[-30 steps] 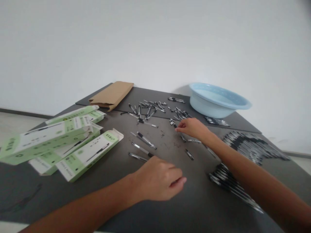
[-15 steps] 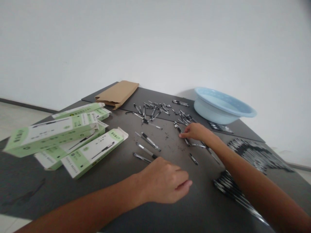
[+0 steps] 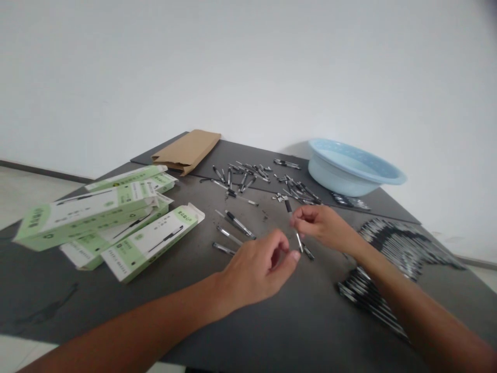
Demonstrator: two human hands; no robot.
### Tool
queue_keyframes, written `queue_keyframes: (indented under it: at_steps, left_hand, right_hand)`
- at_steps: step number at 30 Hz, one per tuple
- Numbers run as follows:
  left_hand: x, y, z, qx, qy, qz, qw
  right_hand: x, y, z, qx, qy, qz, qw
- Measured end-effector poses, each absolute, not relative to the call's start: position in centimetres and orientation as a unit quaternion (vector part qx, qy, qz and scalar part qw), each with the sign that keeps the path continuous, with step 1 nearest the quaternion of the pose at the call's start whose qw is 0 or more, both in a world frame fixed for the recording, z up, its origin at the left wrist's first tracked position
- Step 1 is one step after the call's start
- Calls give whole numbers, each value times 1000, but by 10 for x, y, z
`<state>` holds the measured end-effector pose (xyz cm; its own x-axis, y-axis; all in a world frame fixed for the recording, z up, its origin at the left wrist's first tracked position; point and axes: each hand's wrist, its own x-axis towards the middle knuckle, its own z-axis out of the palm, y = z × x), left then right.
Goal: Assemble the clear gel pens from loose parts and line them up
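My right hand (image 3: 326, 226) pinches a black-and-clear pen (image 3: 292, 221) and holds it above the dark table (image 3: 240, 331), its tip slanting down toward my left hand. My left hand (image 3: 258, 269) is raised just off the table, thumb and forefinger curled close together beside the pen's lower end; whether they touch it I cannot tell. Several loose pens (image 3: 236, 224) lie on the table just beyond my left hand, and a scattered heap of pens (image 3: 256, 176) lies farther back.
Green-and-white pen boxes (image 3: 108, 220) are stacked at the left. A brown paper bag (image 3: 188, 149) lies at the back. A light blue basin (image 3: 351, 168) stands at the back right. Rows of pens (image 3: 404, 243) cover the table's right side.
My right hand picked a pen from the scattered ones and drew it back toward me. My left hand lifted off the table and opened its curled fingers toward the pen.
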<state>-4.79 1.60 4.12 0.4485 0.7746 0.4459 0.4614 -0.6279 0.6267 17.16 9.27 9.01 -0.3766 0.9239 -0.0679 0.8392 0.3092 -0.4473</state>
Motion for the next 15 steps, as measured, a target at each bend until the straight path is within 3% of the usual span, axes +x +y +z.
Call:
queue_keyframes:
  at_steps: [4, 6, 11, 15]
  left_hand:
    - [-48, 14, 42, 804, 373, 387, 256]
    - [-48, 13, 41, 808, 356, 384, 269]
    - [-47, 18, 35, 809, 340, 389, 279]
    - [-45, 21, 29, 807, 347, 401, 258]
  right_hand:
    - [171, 43, 82, -471, -743, 424, 215]
    - [170, 29, 80, -460, -711, 472, 244]
    - [181, 24, 84, -459, -719, 454, 257]
    - [202, 57, 86, -489, -784, 339, 176]
